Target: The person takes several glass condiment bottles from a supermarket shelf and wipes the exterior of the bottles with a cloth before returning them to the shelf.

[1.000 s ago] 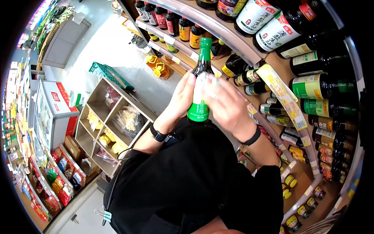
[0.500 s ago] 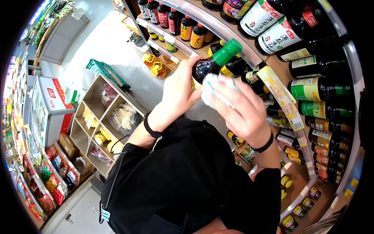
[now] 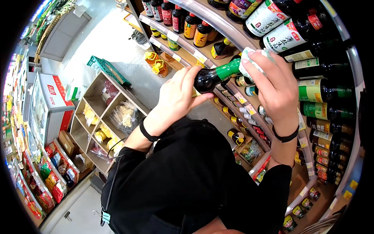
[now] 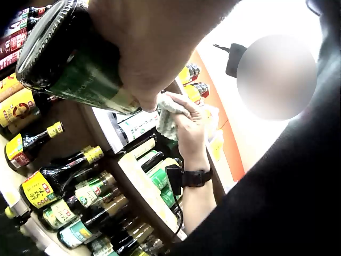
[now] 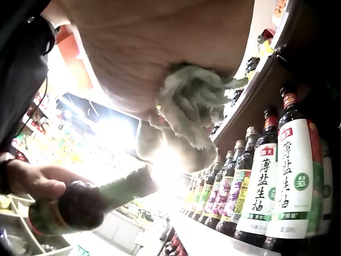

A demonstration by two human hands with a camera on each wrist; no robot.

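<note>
shelves (image 3: pixel 218 22): curved rows packed with shelf bottles (image 3: pixel 282 39), mostly dark sauces
bottle (image 3: pixel 210 77): dark, with a green neck wrap and green label, held on its side in the air in front of the shelves, neck towards the right hand
left hand (image 3: pixel 177 97): fingers and thumb curled round the bottle's wide body
right hand (image 3: pixel 272 84): closed on the cloth, pressing it over the bottle's cap end
cloth (image 3: pixel 249 62): pale, bunched, soft and light; it takes any shape the fingers give it
handling: full of liquid, so likely heavy for its size; smooth and probably glass, though no view settles that, so slippery and breakable
where to hold: round the broad labelled body, as the left hand does, not by the thin neck
writing: white labels on the shelf bottles read 薄盐生抽, with "30%" in a green disc in the right wrist view; the held bottle's own label cannot be read
</note>
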